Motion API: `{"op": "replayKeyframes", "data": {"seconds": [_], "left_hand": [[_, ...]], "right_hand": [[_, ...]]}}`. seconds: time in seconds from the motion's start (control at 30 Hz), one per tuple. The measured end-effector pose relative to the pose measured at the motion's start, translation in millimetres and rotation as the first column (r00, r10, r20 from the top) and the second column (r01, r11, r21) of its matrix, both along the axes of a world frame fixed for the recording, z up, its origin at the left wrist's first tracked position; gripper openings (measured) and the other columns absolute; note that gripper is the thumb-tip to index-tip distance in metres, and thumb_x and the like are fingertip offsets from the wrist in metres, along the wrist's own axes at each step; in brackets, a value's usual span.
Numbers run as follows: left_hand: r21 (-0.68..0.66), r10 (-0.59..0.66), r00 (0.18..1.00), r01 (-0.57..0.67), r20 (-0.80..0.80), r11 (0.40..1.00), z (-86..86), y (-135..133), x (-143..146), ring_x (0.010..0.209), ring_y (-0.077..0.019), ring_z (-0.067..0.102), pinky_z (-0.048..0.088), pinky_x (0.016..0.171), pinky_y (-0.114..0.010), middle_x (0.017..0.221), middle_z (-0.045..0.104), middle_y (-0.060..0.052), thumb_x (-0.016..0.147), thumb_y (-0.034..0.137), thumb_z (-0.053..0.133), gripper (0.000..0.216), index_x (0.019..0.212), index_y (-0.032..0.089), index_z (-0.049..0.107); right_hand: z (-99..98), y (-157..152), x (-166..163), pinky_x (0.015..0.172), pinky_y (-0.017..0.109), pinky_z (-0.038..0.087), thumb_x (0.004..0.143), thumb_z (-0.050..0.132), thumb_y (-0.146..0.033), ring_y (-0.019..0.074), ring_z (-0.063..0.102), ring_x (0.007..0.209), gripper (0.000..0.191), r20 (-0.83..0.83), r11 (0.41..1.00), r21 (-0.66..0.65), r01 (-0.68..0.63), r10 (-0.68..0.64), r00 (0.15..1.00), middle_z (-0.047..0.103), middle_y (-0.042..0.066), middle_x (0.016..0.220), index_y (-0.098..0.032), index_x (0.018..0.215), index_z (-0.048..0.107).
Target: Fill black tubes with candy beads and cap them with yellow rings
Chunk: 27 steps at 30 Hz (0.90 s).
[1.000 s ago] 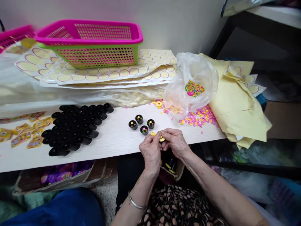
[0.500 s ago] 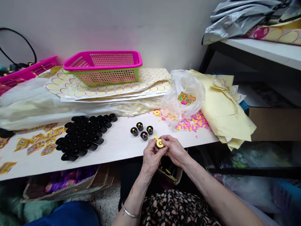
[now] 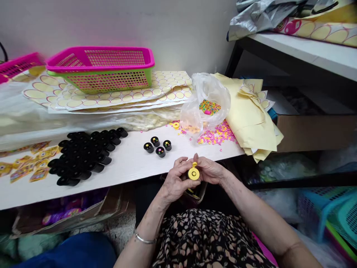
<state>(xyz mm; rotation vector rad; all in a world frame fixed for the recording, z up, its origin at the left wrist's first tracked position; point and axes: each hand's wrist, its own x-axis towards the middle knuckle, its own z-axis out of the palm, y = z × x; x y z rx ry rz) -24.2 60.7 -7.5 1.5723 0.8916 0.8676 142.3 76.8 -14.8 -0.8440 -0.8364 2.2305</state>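
Observation:
In front of my body, just off the table edge, my left hand (image 3: 174,183) pinches a round yellow cap (image 3: 193,174) between thumb and fingers. The cap's flat face is turned up, with a dark ring in its middle and a small yellow tab on its far side. Close against its right side is my right hand (image 3: 210,170), fingers curled in; their tips are partly hidden behind the cap. Beyond the hands stand several small black cups (image 3: 160,152) with coloured beads inside. Loose pink and yellow beads (image 3: 219,134) lie scattered to their right.
Many black cups (image 3: 83,156) are grouped on the left, beside printed packets (image 3: 39,174). A pink-and-green basket (image 3: 108,80) rests on label sheets (image 3: 170,82) at the back. Right of it are a clear bag (image 3: 205,83) with beads, yellow paper (image 3: 248,123) and a shelf (image 3: 304,52).
The view has shifted, so the table's things appear further left and higher. My fingers have moved on the yellow cap: its face is now more exposed, and my right fingers have drawn off its front.

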Motion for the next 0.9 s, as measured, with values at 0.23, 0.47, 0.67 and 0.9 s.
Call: {"op": "replayKeyframes", "data": {"seconds": [0.23, 0.47, 0.67, 0.9], "left_hand": [[0.139, -0.112, 0.979, 0.137, -0.172, 0.981, 5.9, -7, 11, 0.115, -0.0241, 0.043, 0.021, 0.11, -0.042, 0.088, 0.068, -0.003, 0.067, 0.033, 0.074, 0.024, 0.086, 0.02, 0.07], [0.226, -0.133, 0.959, 0.191, -0.25, 0.955, 1.8, -9, 17, 0.112, -0.0235, 0.046, 0.025, 0.109, -0.042, 0.091, 0.068, -0.003, 0.072, 0.029, 0.068, 0.019, 0.089, 0.019, 0.067], [0.254, -0.15, 0.947, 0.226, -0.285, 0.94, 6.7, -10, 15, 0.114, -0.0249, 0.041, 0.034, 0.101, -0.039, 0.094, 0.067, -0.004, 0.071, 0.028, 0.07, 0.015, 0.083, 0.02, 0.067], [0.179, -0.172, 0.96, 0.213, -0.22, 0.96, 11.2, -9, 15, 0.114, -0.0259, 0.042, 0.037, 0.098, -0.039, 0.09, 0.067, -0.004, 0.06, 0.029, 0.079, 0.025, 0.081, 0.019, 0.068]], "right_hand": [[-5.2, -1, 21, 0.054, 0.018, 0.039, 0.053, 0.08, -0.022, 0.0071, 0.049, 0.062, 0.044, 0.026, 0.958, 0.16, -0.236, 0.235, 0.972, 0.058, -0.001, 0.073, -0.008, 0.092, 0.065], [4.7, -7, 21, 0.059, 0.02, 0.042, 0.047, 0.079, -0.014, 0.009, 0.055, 0.066, 0.047, 0.088, 0.962, 0.125, -0.243, 0.233, 0.968, 0.063, -0.002, 0.077, -0.011, 0.092, 0.065], [8.9, -15, 12, 0.053, 0.02, 0.041, 0.035, 0.081, -0.011, 0.0084, 0.053, 0.056, 0.041, 0.108, 0.986, 0.112, -0.128, 0.116, 0.987, 0.062, -0.004, 0.064, -0.012, 0.072, 0.063], [-3.8, -29, 13, 0.055, 0.018, 0.037, 0.041, 0.082, -0.017, 0.0085, 0.053, 0.065, 0.049, -0.043, 0.99, 0.14, 0.017, -0.011, 0.999, 0.064, 0.001, 0.078, -0.01, 0.087, 0.068]]}}
